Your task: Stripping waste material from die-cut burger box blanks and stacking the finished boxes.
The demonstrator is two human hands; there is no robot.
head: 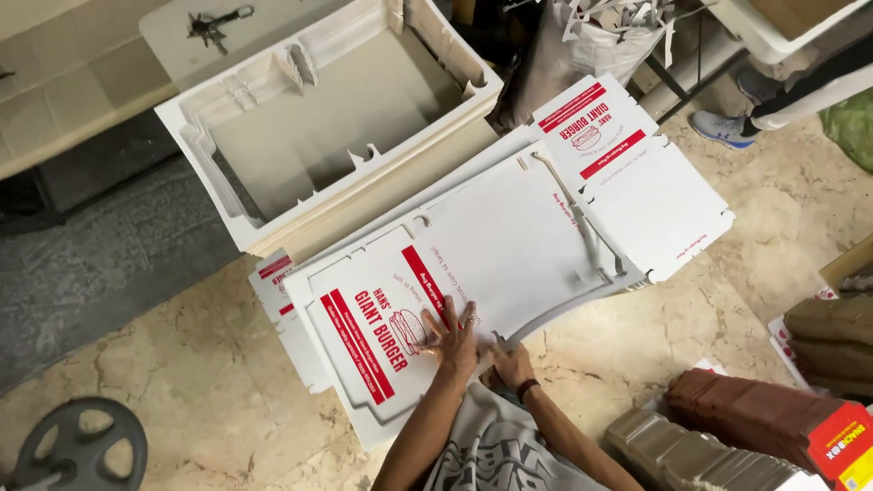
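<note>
Head view: flat carton (491,245) under left hand (452,335)

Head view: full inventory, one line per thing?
flat box sheets: a stack, white with red print, floor centre
tray-shaped cardboard stack: one pile, white and beige, upper left
separate flat sheet: one, white and red, right of centre
folded brown cartons: several, lower right
weight plate: one, grey, bottom left
another person's shoe: one, blue-white, upper right
left hand: flat on top sheet
right hand: at the sheet's near edge
</note>
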